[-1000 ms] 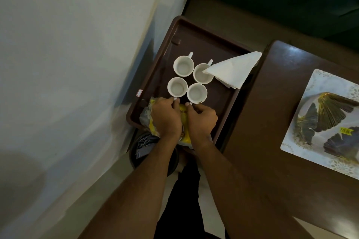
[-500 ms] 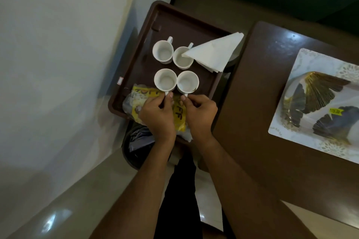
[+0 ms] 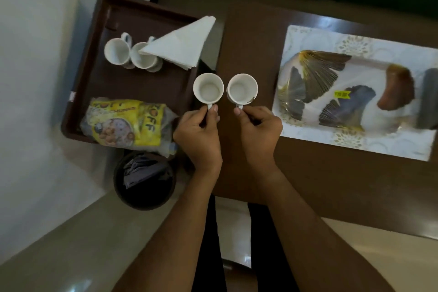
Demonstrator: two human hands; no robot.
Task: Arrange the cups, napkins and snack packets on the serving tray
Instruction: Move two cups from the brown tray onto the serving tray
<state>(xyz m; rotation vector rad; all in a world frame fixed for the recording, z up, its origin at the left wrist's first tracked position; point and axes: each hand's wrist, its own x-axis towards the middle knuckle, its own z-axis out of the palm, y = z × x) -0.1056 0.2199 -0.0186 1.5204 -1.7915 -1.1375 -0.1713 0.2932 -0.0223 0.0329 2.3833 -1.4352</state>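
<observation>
1. The left hand (image 3: 199,135) is pinching the handle of a white cup (image 3: 208,88), its fingers (image 3: 214,109) clamped on the handle just below the rim.
2. The right hand (image 3: 258,131) is doing the same with a second white cup (image 3: 242,88), its fingers closed around that cup's handle.
3. Both held cups are sitting upright and empty, side by side and nearly touching; the left one is hanging over the right rim of the serving tray (image 3: 99,38), while the right one is lying over the dark brown bench (image 3: 308,178). Whether either is resting on a surface or being held in the air, I cannot tell.
4. Two more white cups (image 3: 130,52) are standing together in the far part of the tray, touching each other.
5. A stack of white napkins (image 3: 182,45) is lying partly over the right-hand one of those two cups and reaching past the tray's right edge.
6. A yellow snack packet (image 3: 125,123) is lying across the near end of the tray, overhanging its near rim.
7. A dark bin (image 3: 144,182) with crumpled paper inside is standing on the floor below the tray's near edge.
8. A white box (image 3: 355,92) with wrapped dark and gold fan shapes is lying on the bench to the right, well apart from the hands.
</observation>
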